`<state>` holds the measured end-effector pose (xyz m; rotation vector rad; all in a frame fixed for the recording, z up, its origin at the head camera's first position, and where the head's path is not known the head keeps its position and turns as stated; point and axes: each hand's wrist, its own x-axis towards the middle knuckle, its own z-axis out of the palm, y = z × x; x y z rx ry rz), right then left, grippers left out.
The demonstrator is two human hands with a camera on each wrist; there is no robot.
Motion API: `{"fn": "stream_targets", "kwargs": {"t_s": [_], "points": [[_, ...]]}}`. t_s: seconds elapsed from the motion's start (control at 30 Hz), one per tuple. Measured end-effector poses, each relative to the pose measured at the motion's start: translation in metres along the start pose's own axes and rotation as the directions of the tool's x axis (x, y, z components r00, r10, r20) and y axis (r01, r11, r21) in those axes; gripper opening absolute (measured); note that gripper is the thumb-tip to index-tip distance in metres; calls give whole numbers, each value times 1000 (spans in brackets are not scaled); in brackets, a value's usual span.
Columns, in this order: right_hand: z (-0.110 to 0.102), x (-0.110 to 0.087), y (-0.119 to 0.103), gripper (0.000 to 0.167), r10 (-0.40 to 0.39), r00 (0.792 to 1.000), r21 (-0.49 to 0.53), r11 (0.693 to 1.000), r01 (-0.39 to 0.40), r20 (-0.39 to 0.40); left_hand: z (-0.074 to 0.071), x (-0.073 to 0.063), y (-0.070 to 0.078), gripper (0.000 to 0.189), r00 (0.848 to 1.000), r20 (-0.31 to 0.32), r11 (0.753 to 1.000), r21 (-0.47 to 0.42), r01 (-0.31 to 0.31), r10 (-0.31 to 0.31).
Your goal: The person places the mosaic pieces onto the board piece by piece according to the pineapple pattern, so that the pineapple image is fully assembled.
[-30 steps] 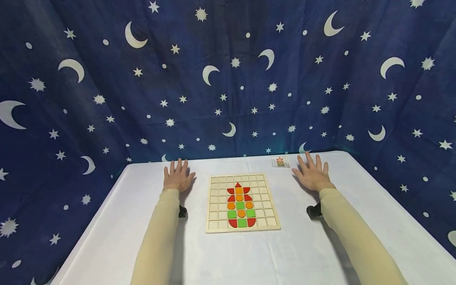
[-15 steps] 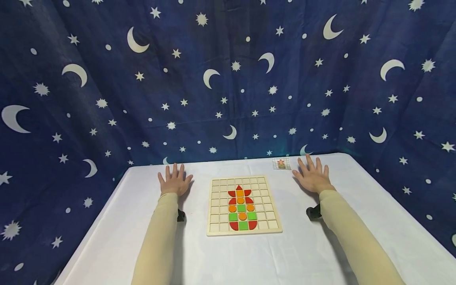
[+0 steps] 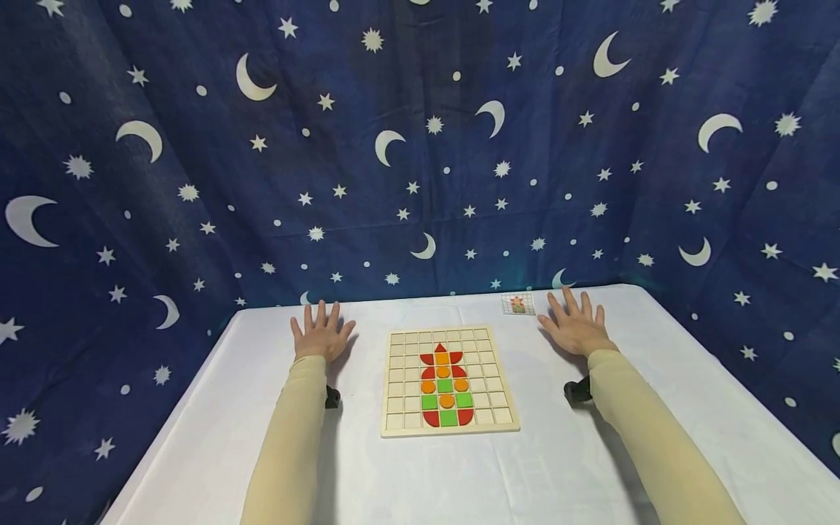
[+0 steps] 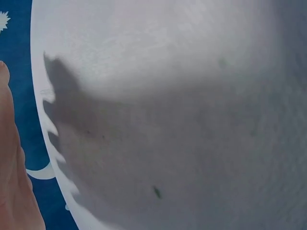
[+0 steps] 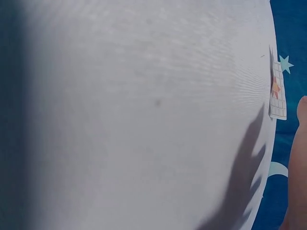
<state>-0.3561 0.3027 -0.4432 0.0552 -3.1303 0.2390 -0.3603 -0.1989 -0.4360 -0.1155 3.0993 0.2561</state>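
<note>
A wooden grid board [image 3: 495, 375] lies mid-table, bearing flat red, green and orange pieces set in a pineapple-like figure. A red triangle [image 3: 440, 348] tops it, and a green square [image 3: 449, 418] sits at its base between two rounded red pieces. To the left of the board is my left hand [image 3: 323, 341], its fingers spread and holding nothing. My right hand [image 3: 577, 332] is likewise spread with nothing in it, right of the board. Close to its thumb is a small gridded picture card [image 3: 518, 303], whose edge also shows in the right wrist view.
A white cloth [image 3: 446, 474] covers the table. Behind and at both sides hangs a dark blue curtain [image 3: 367, 197] with moons and stars. Each wrist carries a black camera mount, such as the right mount [image 3: 577, 392].
Over the second my left hand has shifted slightly left and its fingers have fanned wider. The right hand stays nearly in place. The head view has tilted slightly upward; the board and pieces look unchanged.
</note>
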Motion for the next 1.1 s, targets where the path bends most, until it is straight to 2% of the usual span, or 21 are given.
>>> {"fn": "stream_targets", "kwargs": {"t_s": [0.53,0.63,0.73,1.1], "points": [[-8,2,-2,81,2,1000,21,1000,-2,22,-8,3,6,75,1000,4,1000,-18,-10,10],[-13,-33,31,81,109,994,24,994,-109,8,-2,19,46,76,994,22,994,-4,-109,109],[-18,-71,62,81,215,977,29,976,-215,-6,4,31,88,75,976,42,977,-4,-215,215],[-16,-70,64,80,205,979,28,978,-205,5,5,28,85,75,975,55,976,-29,-215,217]]}}
